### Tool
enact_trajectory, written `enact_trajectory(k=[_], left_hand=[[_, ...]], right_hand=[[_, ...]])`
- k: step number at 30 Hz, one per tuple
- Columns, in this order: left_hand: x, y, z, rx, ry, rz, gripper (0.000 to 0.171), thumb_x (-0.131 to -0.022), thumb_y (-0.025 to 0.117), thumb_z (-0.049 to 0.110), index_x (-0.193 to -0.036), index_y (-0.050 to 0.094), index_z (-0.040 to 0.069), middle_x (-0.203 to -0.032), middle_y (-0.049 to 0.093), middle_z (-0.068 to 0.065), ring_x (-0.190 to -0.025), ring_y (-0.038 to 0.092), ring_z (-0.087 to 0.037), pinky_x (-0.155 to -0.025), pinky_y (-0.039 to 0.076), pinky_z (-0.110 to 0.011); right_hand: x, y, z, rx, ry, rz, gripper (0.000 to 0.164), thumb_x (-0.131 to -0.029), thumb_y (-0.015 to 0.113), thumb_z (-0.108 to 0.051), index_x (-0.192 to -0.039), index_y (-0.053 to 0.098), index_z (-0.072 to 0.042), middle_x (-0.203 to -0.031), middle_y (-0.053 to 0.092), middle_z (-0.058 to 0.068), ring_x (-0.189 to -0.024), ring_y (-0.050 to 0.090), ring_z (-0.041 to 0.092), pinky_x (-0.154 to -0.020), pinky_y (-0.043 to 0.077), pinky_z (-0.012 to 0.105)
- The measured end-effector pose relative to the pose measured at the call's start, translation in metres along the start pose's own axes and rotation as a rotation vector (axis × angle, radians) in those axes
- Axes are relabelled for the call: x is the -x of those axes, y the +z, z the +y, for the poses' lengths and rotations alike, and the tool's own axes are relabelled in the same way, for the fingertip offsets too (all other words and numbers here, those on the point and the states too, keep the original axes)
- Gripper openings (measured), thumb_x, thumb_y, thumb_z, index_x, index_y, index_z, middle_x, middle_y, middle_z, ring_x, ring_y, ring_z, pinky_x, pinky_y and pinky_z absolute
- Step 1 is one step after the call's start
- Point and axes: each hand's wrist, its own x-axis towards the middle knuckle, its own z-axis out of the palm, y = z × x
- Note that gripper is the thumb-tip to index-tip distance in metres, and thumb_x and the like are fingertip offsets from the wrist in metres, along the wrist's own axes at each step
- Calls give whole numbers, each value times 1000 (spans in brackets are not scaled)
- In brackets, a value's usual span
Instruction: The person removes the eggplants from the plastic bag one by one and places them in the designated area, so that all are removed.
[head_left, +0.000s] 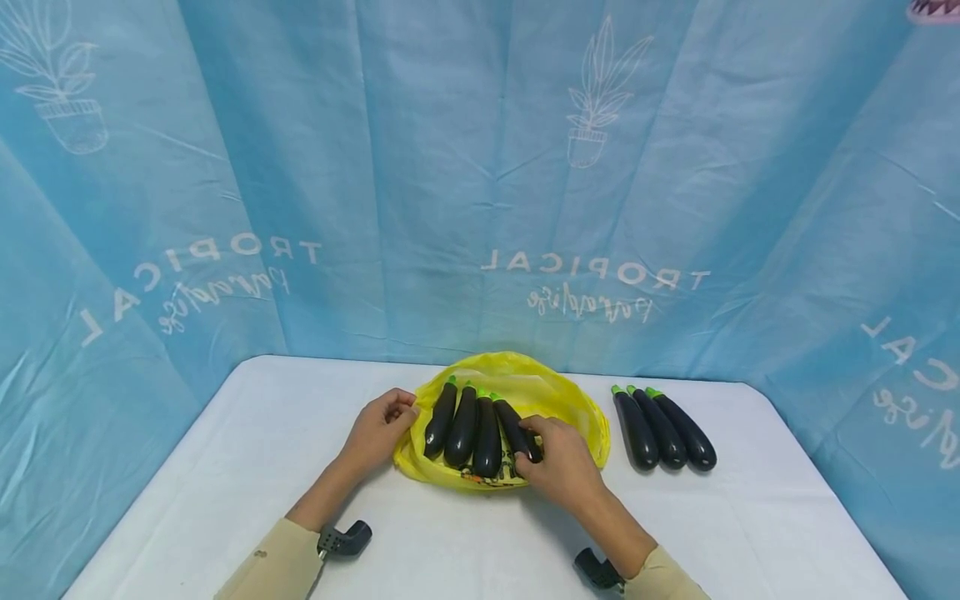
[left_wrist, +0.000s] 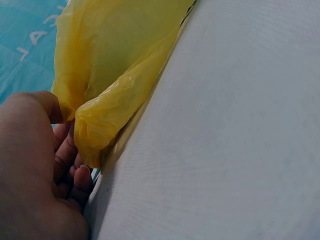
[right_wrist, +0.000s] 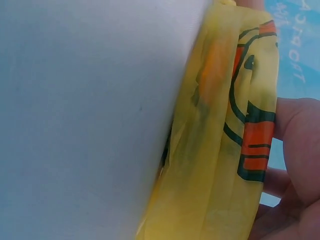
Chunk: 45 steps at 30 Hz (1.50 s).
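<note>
A yellow plastic bag [head_left: 510, 364] lies spread open on the table, with several dark eggplants [head_left: 462, 429] side by side in its mouth, green stem ends pointing away. My left hand [head_left: 381, 429] pinches the bag's left rim; in the left wrist view the yellow film [left_wrist: 102, 117] is bunched between thumb and fingers. My right hand [head_left: 562, 462] reaches over the bag's near right side and grips the rightmost eggplant [head_left: 510, 423] in it by its thick lower end. In the right wrist view the printed bag wall [right_wrist: 215, 150] hides the fingertips and the eggplant.
Three more eggplants [head_left: 663, 429] lie together on the white tablecloth [head_left: 750, 517], right of the bag. A blue printed curtain [head_left: 450, 208] hangs behind the table and along both sides. Each wrist carries a small black device [head_left: 345, 539].
</note>
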Motion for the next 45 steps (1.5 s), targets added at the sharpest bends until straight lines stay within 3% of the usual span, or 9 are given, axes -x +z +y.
enact_trajectory(k=[10,22,37,45], left_hand=[[-1,-2,-2,3,7,-1,19,-103,66,22,-117,69,10,-97,67,-4,-86,58,-20,-80,48,-30],[-2,-3,0,-1,16,0,18,-102,67,21,-117,69,10,-96,67,-4,-86,58,-19,-80,48,-30],[-1,-2,1,-2,-1,0,18,-102,67,21,-117,69,10,-96,67,-3,-85,57,-19,-79,48,-30],[-1,1,-1,5,-3,3,19,-102,68,21,-117,69,10,-96,66,-3,-85,57,-18,-80,48,-30]], right_hand=[[0,-6,1,-65,59,-23,43,-86,83,-15,-126,71,-4,-118,72,11,-100,66,24,-82,57,40],[5,-36,-2,-142,82,13,43,-86,83,-10,-127,71,-6,-120,71,8,-89,69,18,-77,59,35],[22,-70,9,-168,79,74,44,-86,82,-9,-128,70,-10,-123,71,6,-99,71,20,-85,61,41],[30,-76,17,-214,59,108,42,-87,81,-4,-128,70,-10,-126,69,6,-102,72,20,-86,61,32]])
